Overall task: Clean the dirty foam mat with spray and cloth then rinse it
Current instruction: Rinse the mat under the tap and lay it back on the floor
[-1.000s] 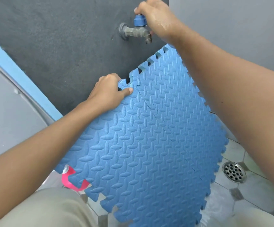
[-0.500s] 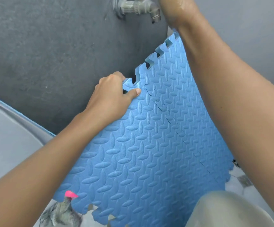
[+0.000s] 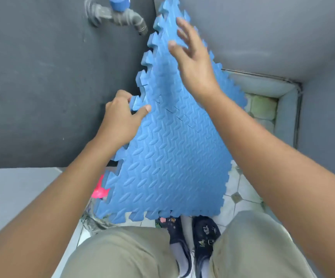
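A blue foam mat (image 3: 168,157) with a ribbed pattern and toothed edges stands tilted against the dark wall, its top corner beside the tap (image 3: 120,16). My left hand (image 3: 122,119) pinches a tooth on the mat's left edge. My right hand (image 3: 192,61) hovers over the mat's upper part with fingers spread, holding nothing. The grey metal tap with a blue handle sticks out of the wall at the top; no water is visible. A pink spray nozzle (image 3: 99,190) shows behind the mat's lower left edge, above a grey cloth (image 3: 94,219).
White floor tiles (image 3: 240,189) lie to the right. A raised grey ledge (image 3: 16,189) sits at the left. A recessed tiled corner (image 3: 262,105) lies at the right by the grey wall. My knees and dark shoes (image 3: 194,237) are at the bottom.
My right hand left the tap handle and came down in front of the mat with fingers spread. The view tilted down, showing my shoes. My left hand kept its pinch on the mat's edge.
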